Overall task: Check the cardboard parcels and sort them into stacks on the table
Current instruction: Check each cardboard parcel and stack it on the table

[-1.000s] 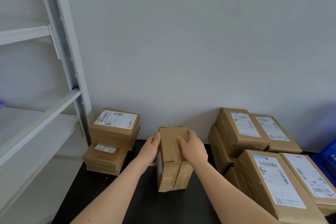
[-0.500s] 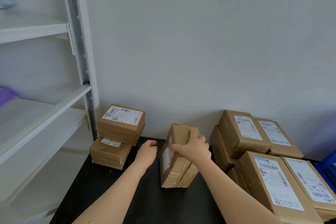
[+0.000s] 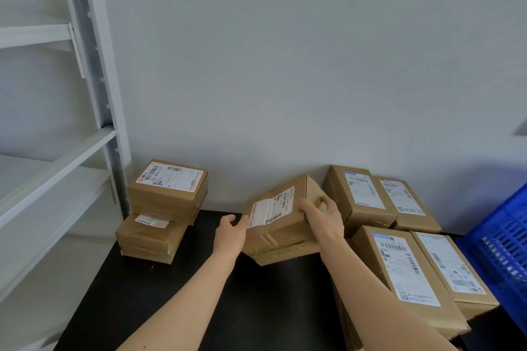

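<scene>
A plain grey wall (image 3: 285,65) closes the back, and a white shelving rack (image 3: 94,65) stands along the left edge of the black tabletop (image 3: 171,293), whose open stretch runs down the middle to the front. Labelled parcels (image 3: 399,265) crowd its right side, with a blue crate (image 3: 502,251) just beyond them. A stack of two parcels (image 3: 162,208) sits at the back left corner. Between the groups the tilted parcel (image 3: 285,228), label up, is gripped at its right end by the right hand (image 3: 322,216). The left hand (image 3: 231,234) holds its left corner.
</scene>
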Demonstrator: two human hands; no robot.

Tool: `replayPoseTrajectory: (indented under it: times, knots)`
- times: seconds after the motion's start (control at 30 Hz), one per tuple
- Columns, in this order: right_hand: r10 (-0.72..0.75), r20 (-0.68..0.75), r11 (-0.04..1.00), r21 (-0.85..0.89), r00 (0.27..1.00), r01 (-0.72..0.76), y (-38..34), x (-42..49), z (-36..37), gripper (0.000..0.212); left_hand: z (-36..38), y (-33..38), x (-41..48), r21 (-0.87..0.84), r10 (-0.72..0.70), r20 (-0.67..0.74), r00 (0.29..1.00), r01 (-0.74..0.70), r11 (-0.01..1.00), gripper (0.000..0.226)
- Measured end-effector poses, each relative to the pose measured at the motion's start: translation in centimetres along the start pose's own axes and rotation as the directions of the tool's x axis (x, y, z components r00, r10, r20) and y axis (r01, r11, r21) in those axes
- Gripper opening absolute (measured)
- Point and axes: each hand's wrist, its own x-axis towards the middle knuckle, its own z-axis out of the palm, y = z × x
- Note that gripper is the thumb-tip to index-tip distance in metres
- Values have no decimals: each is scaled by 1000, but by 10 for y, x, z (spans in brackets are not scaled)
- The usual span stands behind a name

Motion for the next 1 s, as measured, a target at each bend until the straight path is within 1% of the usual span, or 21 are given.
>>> replayPoseTrajectory:
  times: [0.1,0.17,0.3,0.4,0.5,0.6,0.67,0.8,0.87,1.0]
  knots:
    - [30,-25,989,147,999,-26,0,-2,-6,74,12,5,-4,-134,-76,5,997,76,988,71]
    - [41,-43,977,212,998,-31,-1,-4,-10,72,21,10,-8,-262,-123,26,992,126,957,79]
    - [40,-63,951,309,997,-19,-4,-10,-20,73,40,22,-18,-505,-222,74,972,229,832,98]
    - [49,-45,926,377,998,-28,-8,-15,-25,73,54,35,-28,-615,-249,125,960,272,740,106]
    - [39,-12,911,412,999,-31,-9,-19,-30,75,64,47,-36,-694,-221,173,960,277,665,103]
    - [2,37,892,452,999,-19,-7,-21,-37,80,71,56,-44,-739,-170,186,968,252,625,95]
    - [-29,73,877,480,997,-9,-7,-22,-47,78,77,63,-50,-754,-137,160,978,211,622,89]
    - [-74,110,881,473,991,13,-11,-22,-74,72,90,79,-65,-761,-76,79,994,110,639,78]
    - [-93,87,871,489,992,39,-15,-24,-90,68,94,87,-71,-760,-31,68,997,72,645,71]
    - [-106,-46,864,491,993,114,-15,-20,-147,66,120,105,-94,-712,80,75,994,-3,702,59]
